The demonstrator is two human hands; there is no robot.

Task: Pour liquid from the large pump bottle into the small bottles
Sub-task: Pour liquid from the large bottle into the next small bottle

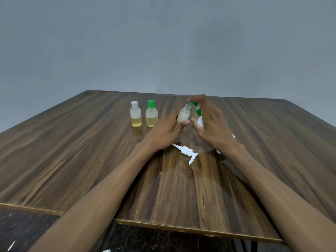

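My left hand point(166, 130) grips a small clear bottle point(184, 115), uncapped, upright on the wooden table point(72, 151). My right hand point(209, 122) holds the large white bottle with green neck point(198, 113), tilted so its mouth meets the small bottle's opening. Most of the large bottle is hidden behind my hand and wrist. Its white pump head point(187, 152) lies on the table between my forearms. To the left stand two small bottles about one third full of yellow liquid, one with a white cap point(135, 115) and one with a green cap point(151, 114).
A wet patch point(181, 171) spreads on the wood just below the pump head. The table's front edge point(163, 224) runs close to me, with dark speckled floor point(27, 231) beneath. A plain grey wall stands behind the table.
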